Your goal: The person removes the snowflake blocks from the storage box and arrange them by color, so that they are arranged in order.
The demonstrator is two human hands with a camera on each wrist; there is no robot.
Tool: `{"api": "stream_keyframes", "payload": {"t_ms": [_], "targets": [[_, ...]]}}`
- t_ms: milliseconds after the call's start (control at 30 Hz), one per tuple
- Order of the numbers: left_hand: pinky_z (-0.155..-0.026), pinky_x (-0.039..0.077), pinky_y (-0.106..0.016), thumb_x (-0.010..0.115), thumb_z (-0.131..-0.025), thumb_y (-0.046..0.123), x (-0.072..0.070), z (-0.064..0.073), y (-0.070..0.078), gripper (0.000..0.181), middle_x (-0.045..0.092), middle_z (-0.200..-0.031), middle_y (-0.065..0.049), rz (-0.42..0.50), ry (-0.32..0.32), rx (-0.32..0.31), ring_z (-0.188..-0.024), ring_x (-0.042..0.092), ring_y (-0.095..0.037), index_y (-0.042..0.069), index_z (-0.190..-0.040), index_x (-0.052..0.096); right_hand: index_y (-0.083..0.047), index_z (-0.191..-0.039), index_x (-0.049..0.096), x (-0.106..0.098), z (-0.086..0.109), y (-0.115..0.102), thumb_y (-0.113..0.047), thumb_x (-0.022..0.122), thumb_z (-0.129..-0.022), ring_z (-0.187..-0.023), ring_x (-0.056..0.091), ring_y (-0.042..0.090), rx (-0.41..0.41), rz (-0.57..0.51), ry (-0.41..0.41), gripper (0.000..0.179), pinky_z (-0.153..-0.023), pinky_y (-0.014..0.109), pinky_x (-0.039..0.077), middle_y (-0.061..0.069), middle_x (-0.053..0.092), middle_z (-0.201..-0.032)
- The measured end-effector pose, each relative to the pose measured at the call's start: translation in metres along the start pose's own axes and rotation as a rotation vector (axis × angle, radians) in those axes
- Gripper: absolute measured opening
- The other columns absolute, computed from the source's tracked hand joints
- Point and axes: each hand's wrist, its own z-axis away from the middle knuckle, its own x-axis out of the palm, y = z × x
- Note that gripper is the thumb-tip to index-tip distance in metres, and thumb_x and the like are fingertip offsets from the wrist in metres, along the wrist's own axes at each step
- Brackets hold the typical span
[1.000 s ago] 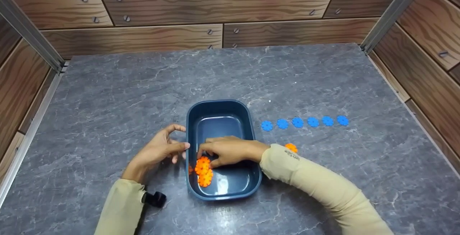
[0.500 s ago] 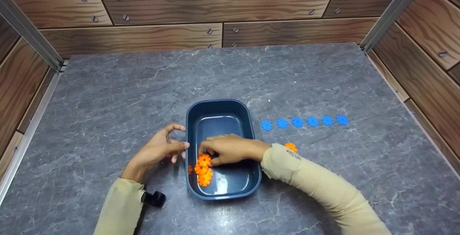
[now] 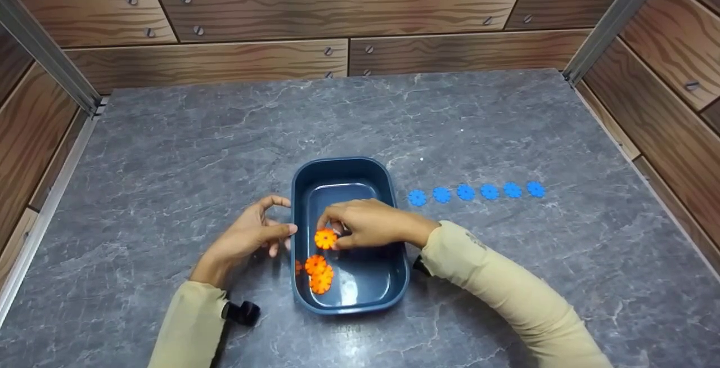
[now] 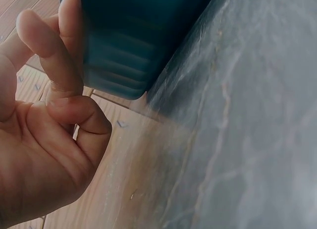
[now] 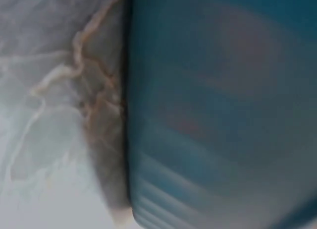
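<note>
A deep blue rectangular tub (image 3: 351, 307) stands on the table. Inside it, the thumb and fingers of my right hand (image 3: 365, 223) pinch an orange notched disc (image 3: 325, 239), raised above the tub's floor. Two more orange discs (image 3: 319, 275) lie overlapping near the tub's left wall. My left hand (image 3: 247, 236) is at the outside of the left wall, thumb tip at the rim and fingers loosely bent. The left wrist view has that hand's fingers (image 4: 69, 50) beside the tub's outer wall (image 4: 119, 55). Only the tub's outer wall (image 5: 208, 115) and the table appear in the right wrist view.
Several blue notched discs (image 3: 466, 192) lie in a spaced row on the grey marbled table (image 3: 225, 126), right of the tub. Wood-patterned panels (image 3: 337, 8) enclose the back and sides. A black wrist device (image 3: 243, 313) is strapped to the left sleeve.
My right hand has lifted an orange disc away from the others, up and slightly rightward. Its sleeve now hides the orange disc seen earlier on the table. The left hand stays put.
</note>
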Motion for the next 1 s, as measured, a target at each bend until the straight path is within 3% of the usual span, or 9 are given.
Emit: {"api": "stream_keyframes", "payload": {"t_ms": [267, 533, 700, 1000], "targets": [[-0.046, 0.043, -0.018, 0.068, -0.087, 0.009, 0.0, 0.0, 0.001, 0.054, 0.067, -0.064, -0.002, -0.006, 0.008, -0.007, -0.042, 0.051, -0.007, 0.003, -0.128, 0.032, -0.019, -0.119, 0.061, -0.015, 0.019, 0.003, -0.024, 0.07, -0.088, -0.071, 0.048, 0.008, -0.007, -0.027, 0.053, 0.032, -0.064, 0.021, 0.041, -0.002, 0.057, -0.088], [-0.045, 0.042, -0.018, 0.067, -0.088, 0.008, -0.001, 0.0, -0.001, 0.052, 0.067, -0.065, -0.001, 0.001, -0.006, 0.001, -0.043, 0.051, -0.007, 0.004, -0.127, 0.032, -0.017, -0.119, 0.061, -0.035, 0.043, 0.009, -0.019, 0.07, -0.088, -0.068, 0.048, 0.01, -0.01, -0.09, 0.11, 0.032, -0.062, 0.02, 0.042, 0.006, 0.058, -0.085], [-0.045, 0.042, -0.018, 0.066, -0.089, 0.008, -0.001, 0.001, -0.002, 0.051, 0.067, -0.065, -0.001, 0.007, -0.012, 0.004, -0.043, 0.051, -0.007, 0.004, -0.126, 0.032, -0.016, -0.118, 0.06, -0.046, 0.061, 0.013, -0.018, 0.07, -0.088, -0.068, 0.047, 0.006, -0.008, -0.083, 0.144, 0.032, -0.061, 0.02, 0.044, 0.003, 0.055, -0.082], [-0.046, 0.043, -0.018, 0.067, -0.088, 0.009, 0.0, 0.001, -0.001, 0.052, 0.067, -0.063, 0.0, -0.002, -0.002, 0.003, -0.042, 0.051, -0.006, 0.004, -0.127, 0.032, -0.016, -0.118, 0.06, -0.053, 0.099, 0.032, -0.015, 0.07, -0.088, -0.069, 0.051, 0.016, 0.071, -0.085, 0.162, 0.031, -0.061, 0.021, 0.043, 0.003, 0.056, -0.084]]}}
